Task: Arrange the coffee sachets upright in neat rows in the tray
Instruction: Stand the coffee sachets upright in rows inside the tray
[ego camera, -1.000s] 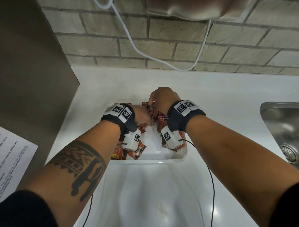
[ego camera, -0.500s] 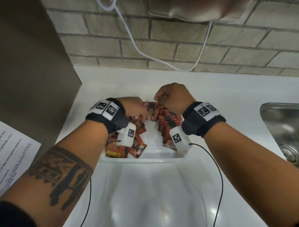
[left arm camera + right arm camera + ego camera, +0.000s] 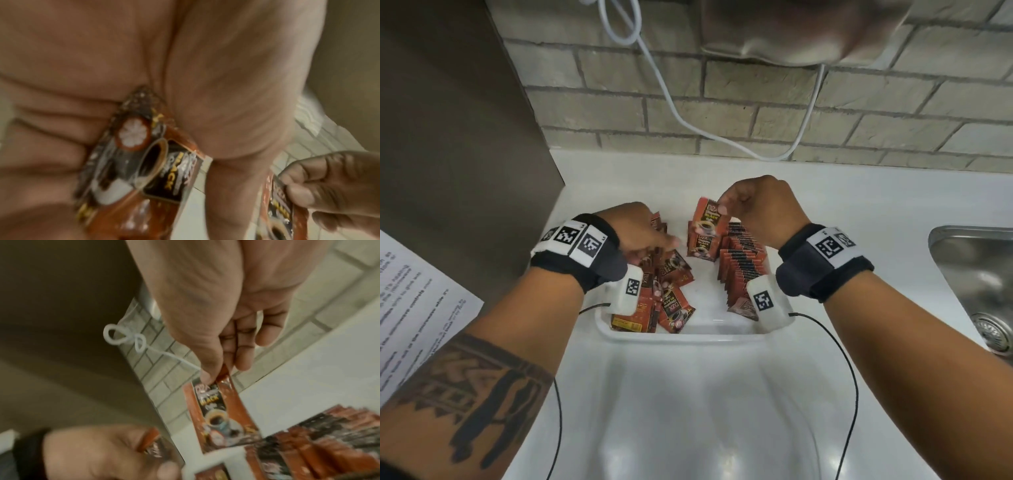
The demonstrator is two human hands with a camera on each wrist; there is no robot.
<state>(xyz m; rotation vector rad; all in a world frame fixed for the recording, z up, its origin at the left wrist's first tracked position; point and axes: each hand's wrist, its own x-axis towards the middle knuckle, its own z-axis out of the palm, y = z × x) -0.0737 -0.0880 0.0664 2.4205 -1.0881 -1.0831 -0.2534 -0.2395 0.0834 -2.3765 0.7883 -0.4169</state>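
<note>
White countertop point(image 3: 859, 212) below a brick wall point(image 3: 756, 113) carries one white tray point(image 3: 688, 334). Inside, one upright row of sachets point(image 3: 743, 260) lines the right; loose sachets point(image 3: 671, 294) lie left. Right hand point(image 3: 760, 205) pinches two raised sachets point(image 3: 703, 229); left hand point(image 3: 640, 229) grips one sachet point(image 3: 144, 162).

We see two bare forearms. Left forearm point(image 3: 479, 383) carries a dark geometric band tattoo. Each wrist wears a black strap point(image 3: 585, 267) with white panels of square black-and-white markers point(image 3: 832, 245) on top. Under each strap hangs a white camera pod point(image 3: 768, 301) with its own marker — a thin black cable point(image 3: 849, 377) trails back from each.
</note>
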